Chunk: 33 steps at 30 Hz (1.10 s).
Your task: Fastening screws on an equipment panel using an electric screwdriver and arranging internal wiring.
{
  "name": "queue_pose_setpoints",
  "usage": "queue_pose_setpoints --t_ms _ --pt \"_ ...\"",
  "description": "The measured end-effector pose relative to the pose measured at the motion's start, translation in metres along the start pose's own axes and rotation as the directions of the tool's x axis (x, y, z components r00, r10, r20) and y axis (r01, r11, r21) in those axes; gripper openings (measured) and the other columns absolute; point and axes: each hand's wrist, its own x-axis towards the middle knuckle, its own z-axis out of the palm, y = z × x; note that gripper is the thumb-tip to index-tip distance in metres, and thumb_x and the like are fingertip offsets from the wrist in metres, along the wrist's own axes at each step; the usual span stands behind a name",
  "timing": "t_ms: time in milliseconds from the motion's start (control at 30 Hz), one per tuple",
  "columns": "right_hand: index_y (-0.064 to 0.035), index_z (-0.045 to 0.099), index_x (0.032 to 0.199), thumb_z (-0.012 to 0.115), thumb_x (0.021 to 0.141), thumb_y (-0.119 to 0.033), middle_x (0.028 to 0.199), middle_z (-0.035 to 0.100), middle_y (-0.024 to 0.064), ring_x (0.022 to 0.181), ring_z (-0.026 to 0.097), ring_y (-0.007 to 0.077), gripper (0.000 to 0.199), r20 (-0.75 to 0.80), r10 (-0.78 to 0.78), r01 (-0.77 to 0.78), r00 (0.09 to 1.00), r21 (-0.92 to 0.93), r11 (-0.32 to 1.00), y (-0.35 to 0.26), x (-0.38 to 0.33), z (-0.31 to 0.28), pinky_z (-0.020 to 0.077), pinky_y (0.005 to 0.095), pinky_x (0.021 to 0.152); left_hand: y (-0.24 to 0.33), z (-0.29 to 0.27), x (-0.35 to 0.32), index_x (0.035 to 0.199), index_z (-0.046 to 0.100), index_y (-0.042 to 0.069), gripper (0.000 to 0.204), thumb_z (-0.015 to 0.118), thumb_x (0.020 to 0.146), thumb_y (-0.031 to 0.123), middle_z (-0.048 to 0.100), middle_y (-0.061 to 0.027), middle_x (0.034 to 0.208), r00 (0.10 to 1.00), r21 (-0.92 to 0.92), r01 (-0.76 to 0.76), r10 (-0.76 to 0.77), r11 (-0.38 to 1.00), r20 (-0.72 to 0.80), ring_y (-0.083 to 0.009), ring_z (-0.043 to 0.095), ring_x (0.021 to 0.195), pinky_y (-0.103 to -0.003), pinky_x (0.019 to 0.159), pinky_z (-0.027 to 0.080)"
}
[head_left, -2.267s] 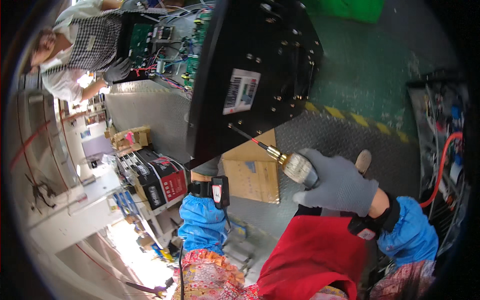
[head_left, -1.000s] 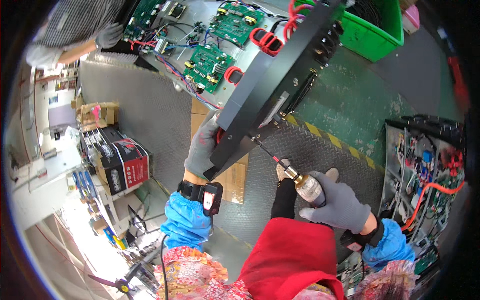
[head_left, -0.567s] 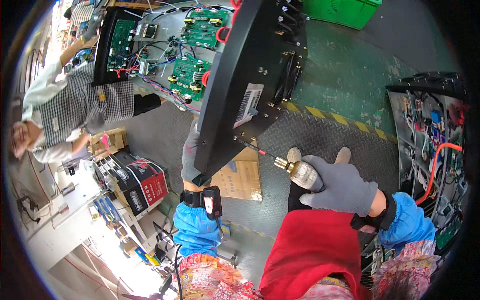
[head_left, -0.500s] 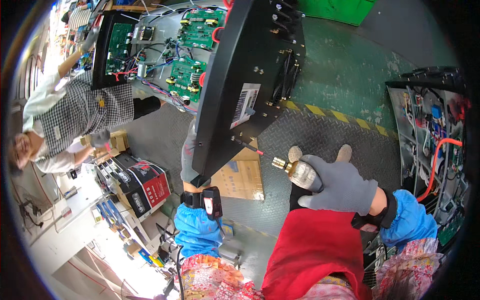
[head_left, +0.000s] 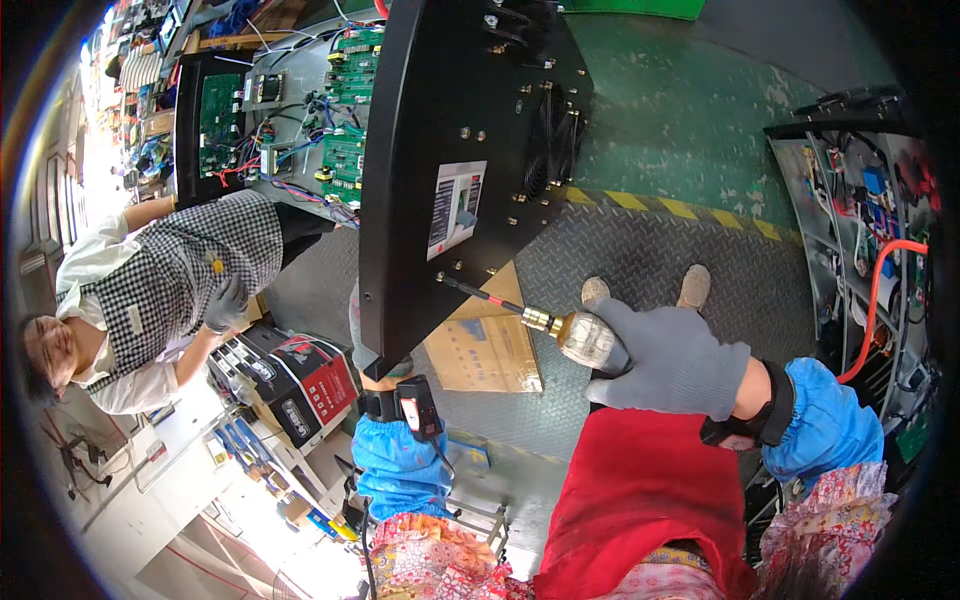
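Observation:
My right hand (head_left: 675,360), in a grey glove, is closed round a power screwdriver (head_left: 590,341) with a brass collar and a thin black-and-red bit. The bit's tip meets a screw near the lower edge of a black metal panel (head_left: 400,215). This panel stands upright as one face of an equipment chassis, with a label, several screws and a dark fan opening on it. My left hand (head_left: 356,320), also gloved in grey, is at the panel's lower left edge. Its fingers are hidden behind the panel. Green circuit boards (head_left: 345,165) and wires show inside the chassis.
A co-worker in a checked apron (head_left: 225,240) stands at the left, near a black-and-red box (head_left: 300,385). Flattened cardboard (head_left: 485,350) lies on the floor below the panel. Another open chassis (head_left: 820,230) with a thick red cable (head_left: 870,310) stands at the right.
The chassis appears further left in view, and the screwdriver with its bit is slightly left too. The co-worker's raised hand has come down, and the other gloved hand is now before the apron.

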Motion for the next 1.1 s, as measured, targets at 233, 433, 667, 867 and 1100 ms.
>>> queue_pose_setpoints --t_ms 233,433,667,867,1100 --pt "-0.0045 0.047 0.133 0.071 0.078 -0.042 0.081 0.068 0.02 0.078 0.068 0.0405 0.071 -0.069 -0.062 0.061 0.996 -0.028 0.998 0.005 0.0 0.009 0.0545 0.0468 0.071 0.003 -0.001 0.001 0.135 0.053 0.001 0.04 0.049 0.104 0.026 0.064 -0.0123 0.122 1.0 0.117 -0.015 0.012 0.993 0.027 -0.0211 0.065 0.107 -0.032 0.09 0.055" --pt "-0.0058 0.044 0.138 0.073 0.075 -0.044 0.088 0.071 0.0194 0.088 0.068 0.0414 0.079 0.033 0.073 -0.072 0.997 -0.034 0.997 -0.001 0.003 0.005 0.0535 0.0478 0.079 0.003 -0.001 0.002 0.135 0.053 0.001 0.039 0.049 0.104 0.026 0.064 -0.0123 0.121 0.998 0.21 -0.035 0.025 0.977 0.05 -0.0212 0.065 0.107 -0.032 0.09 0.055" --pt "-0.006 0.043 0.139 0.073 0.075 -0.043 0.09 0.07 0.0204 0.087 0.069 0.0413 0.08 0.051 0.057 -0.056 0.997 -0.017 0.998 0.003 0.004 0.003 0.0538 0.0474 0.079 0.005 0.002 0.005 0.134 0.054 0.001 0.039 0.049 0.104 0.026 0.064 -0.0124 0.121 0.996 0.329 -0.054 0.027 0.943 0.085 -0.0212 0.065 0.106 -0.032 0.089 0.055" --pt "-0.0055 0.044 0.138 0.074 0.075 -0.043 0.089 0.07 0.0214 0.086 0.069 0.041 0.08 0.036 -0.002 0.002 0.999 0.0 1.0 0.017 -0.006 0.004 0.054 0.0459 0.077 0.018 0.001 0.007 0.134 0.054 0.001 0.039 0.049 0.104 0.027 0.064 -0.0125 0.121 0.993 0.454 -0.067 0.016 0.889 0.115 -0.0212 0.065 0.106 -0.033 0.089 0.055" --pt "-0.0076 0.046 0.135 0.074 0.075 -0.048 0.091 0.07 0.0218 0.088 0.069 0.0406 0.078 0.068 0.064 -0.069 0.996 0.062 0.996 0.042 -0.042 0.018 0.0531 0.0467 0.077 0.029 -0.001 0.007 0.134 0.054 0.002 0.039 0.049 0.104 0.027 0.064 -0.0125 0.12 0.99 0.563 -0.112 0.044 0.819 0.132 -0.0213 0.065 0.106 -0.033 0.089 0.055"
